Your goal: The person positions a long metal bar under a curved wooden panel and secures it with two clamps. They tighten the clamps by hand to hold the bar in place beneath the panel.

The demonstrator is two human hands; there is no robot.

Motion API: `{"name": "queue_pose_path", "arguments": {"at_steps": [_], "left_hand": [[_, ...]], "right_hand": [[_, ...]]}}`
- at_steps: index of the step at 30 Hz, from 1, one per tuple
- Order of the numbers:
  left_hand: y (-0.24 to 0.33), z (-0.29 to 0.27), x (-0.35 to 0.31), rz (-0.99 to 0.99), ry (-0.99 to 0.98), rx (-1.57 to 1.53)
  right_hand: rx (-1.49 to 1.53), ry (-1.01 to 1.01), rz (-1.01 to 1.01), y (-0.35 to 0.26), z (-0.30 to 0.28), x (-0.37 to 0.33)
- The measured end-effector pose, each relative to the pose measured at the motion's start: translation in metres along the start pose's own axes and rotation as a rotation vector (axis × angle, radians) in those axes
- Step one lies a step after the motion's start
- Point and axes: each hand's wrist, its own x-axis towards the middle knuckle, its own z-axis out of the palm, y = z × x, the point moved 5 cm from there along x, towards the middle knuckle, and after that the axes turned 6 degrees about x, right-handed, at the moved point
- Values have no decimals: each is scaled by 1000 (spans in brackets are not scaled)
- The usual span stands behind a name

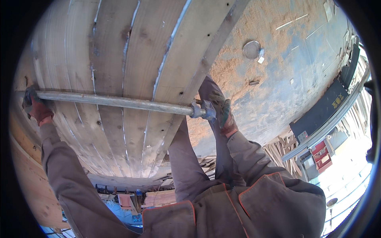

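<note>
A long metal pipe clamp (119, 101) lies across a panel of wooden boards (109, 63) with pale glue lines in the seams. My left hand (35, 106), in a dark and red work glove, closes round the clamp's far-left end at the panel's left edge. At the panel's right edge sits the blue-grey clamp head (203, 110) with its threaded screw. My right hand (225, 115), gloved alike, is curled against the outer side of that head. Its fingertips are partly hidden behind the clamp.
Sawdust (234, 75) and wood scraps cover the floor right of the panel, with a round disc (251, 50) among them. My legs stand close beside the panel's right edge. A dark board (319, 113) and stacked wood strips (279, 152) lie at the right.
</note>
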Motion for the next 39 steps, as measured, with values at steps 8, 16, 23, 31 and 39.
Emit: {"name": "queue_pose_path", "arguments": {"at_steps": [8, 16, 23, 31, 39], "left_hand": [[-12, -5, 6, 2, -6, -23], [-4, 2, -2, -130, -9, -133], [-10, 4, -6, -184, 11, -287], [-14, 5, -2, -33, 75, -241], [12, 8, -21, -214, 129, -191]], "right_hand": [[55, 41, 98, 0, -1, -29], [406, -102, 959, -44, 23, -30], [165, 174, 623, -77, 28, -59], [-136, 159, 1058, -90, 8, -28], [-623, 63, 41, -148, 54, -72]]}}
